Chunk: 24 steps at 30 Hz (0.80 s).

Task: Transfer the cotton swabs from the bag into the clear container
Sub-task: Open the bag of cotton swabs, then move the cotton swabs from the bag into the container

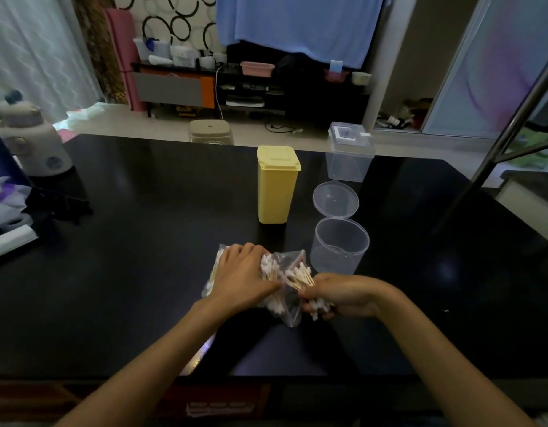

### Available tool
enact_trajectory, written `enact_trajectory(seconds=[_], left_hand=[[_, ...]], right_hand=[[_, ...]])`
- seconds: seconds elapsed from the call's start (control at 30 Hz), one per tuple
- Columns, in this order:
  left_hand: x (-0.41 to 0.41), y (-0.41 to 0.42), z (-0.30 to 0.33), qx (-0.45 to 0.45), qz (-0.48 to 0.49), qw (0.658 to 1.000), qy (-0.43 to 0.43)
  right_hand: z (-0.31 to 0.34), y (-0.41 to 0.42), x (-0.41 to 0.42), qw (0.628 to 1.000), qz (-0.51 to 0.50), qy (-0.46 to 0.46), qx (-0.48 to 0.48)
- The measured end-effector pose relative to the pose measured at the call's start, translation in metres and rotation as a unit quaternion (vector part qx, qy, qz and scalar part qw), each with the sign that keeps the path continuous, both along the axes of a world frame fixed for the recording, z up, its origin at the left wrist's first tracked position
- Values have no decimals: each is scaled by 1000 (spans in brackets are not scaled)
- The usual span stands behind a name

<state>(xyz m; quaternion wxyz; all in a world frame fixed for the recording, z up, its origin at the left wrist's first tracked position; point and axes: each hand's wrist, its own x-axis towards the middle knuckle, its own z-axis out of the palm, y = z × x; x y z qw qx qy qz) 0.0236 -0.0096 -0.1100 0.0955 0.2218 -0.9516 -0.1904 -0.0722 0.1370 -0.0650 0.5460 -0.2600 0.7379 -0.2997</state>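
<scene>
A clear plastic bag [290, 303] of cotton swabs lies on the black table [143, 241] in front of me. My left hand [243, 277] rests on top of the bag, fingers curled over it and the swabs inside. My right hand [337, 295] grips a bundle of cotton swabs [300, 277] at the bag's open right side, their white tips pointing away from me. Just beyond stands the round clear container [338, 246], open and empty, its hinged lid [335, 198] flipped back.
A tall yellow lidded box [275, 184] stands behind the bag. A square clear box with a lid [349, 155] sits at the far table edge. A bottle [32, 143] and cloth clutter the left side. A metal pole [512, 118] slants at the right.
</scene>
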Motion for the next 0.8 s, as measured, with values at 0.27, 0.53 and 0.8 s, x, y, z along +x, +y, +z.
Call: enact_trajectory(seconds=[0.27, 0.53, 0.8], left_hand=[[-1, -18, 5, 11, 91, 995, -28], [-21, 2, 39, 73, 61, 981, 167], [-95, 40, 22, 288, -56, 956, -18]], right_hand=[[18, 11, -4, 998, 17, -24, -60], [51, 35, -35, 965, -147, -58, -211], [57, 49, -61, 945, -216, 110, -217]])
